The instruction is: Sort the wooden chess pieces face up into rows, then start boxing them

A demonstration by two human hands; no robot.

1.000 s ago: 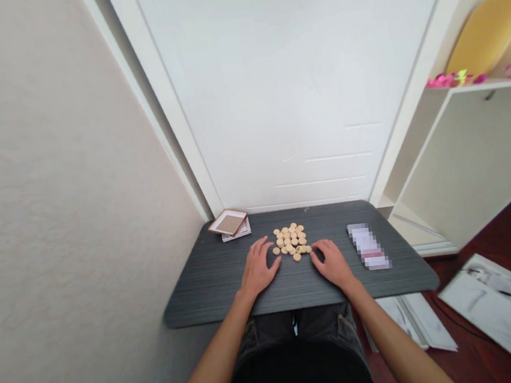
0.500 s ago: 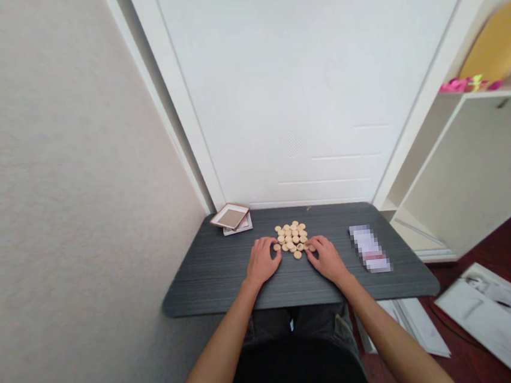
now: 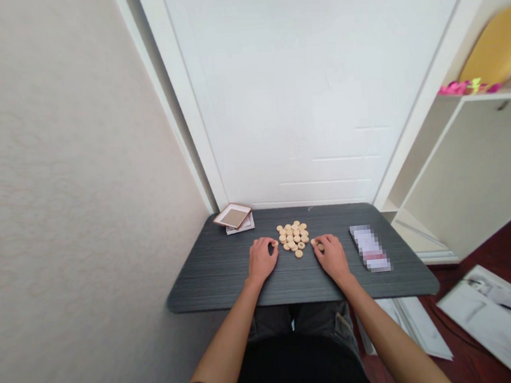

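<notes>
Left hand (image 3: 262,259) is resting half-curled at one disc (image 3: 275,244) | right hand (image 3: 333,257) is cupping two discs (image 3: 321,247); firm hold, can't tell | pile (image 3: 289,236) is sitting between, on table (image 3: 221,276) | apparently handling edge discs, next move calling for delicate pinching

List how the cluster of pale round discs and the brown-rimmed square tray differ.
The cluster of pale round discs is many small circular pieces; the brown-rimmed square tray is one larger piece with corners. The cluster lies near the middle of the dark grey table; the tray sits at its far left corner, atop a white flat piece. The table bears both.
</notes>
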